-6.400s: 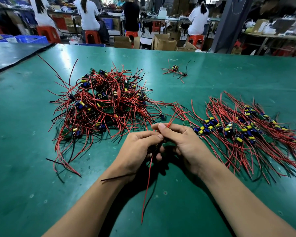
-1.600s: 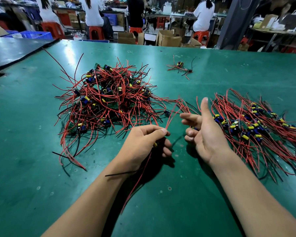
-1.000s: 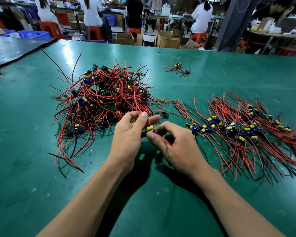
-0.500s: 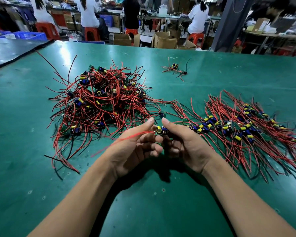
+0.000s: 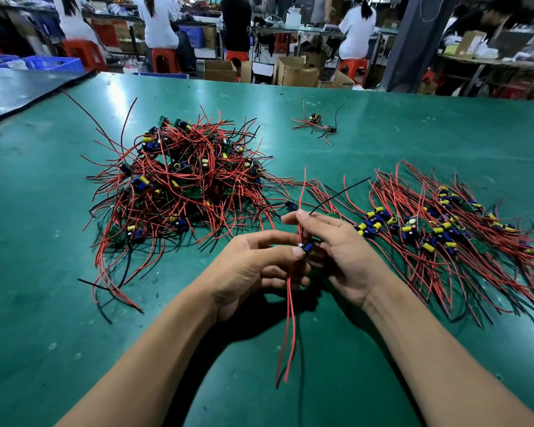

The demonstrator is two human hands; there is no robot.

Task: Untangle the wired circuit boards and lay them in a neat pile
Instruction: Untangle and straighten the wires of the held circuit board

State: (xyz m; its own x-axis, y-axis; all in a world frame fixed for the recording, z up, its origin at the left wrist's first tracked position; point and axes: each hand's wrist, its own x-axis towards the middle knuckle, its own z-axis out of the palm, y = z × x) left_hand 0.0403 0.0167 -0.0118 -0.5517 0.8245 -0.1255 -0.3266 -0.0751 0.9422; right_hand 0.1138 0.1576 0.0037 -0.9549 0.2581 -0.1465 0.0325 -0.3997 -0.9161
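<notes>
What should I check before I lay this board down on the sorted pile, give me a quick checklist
1. Board held: ok. The circuit board is pinched between left hand and right hand.
2. Free of the tangled heap: ok, no wire visibly links them.
3. Leads straight: not ok. Two red wires hang down, one red and one black wire stick up.
4. Room at the neat pile: ok, bare green table along its near-left edge.
5. Board facing like the others: cannot tell.
</notes>
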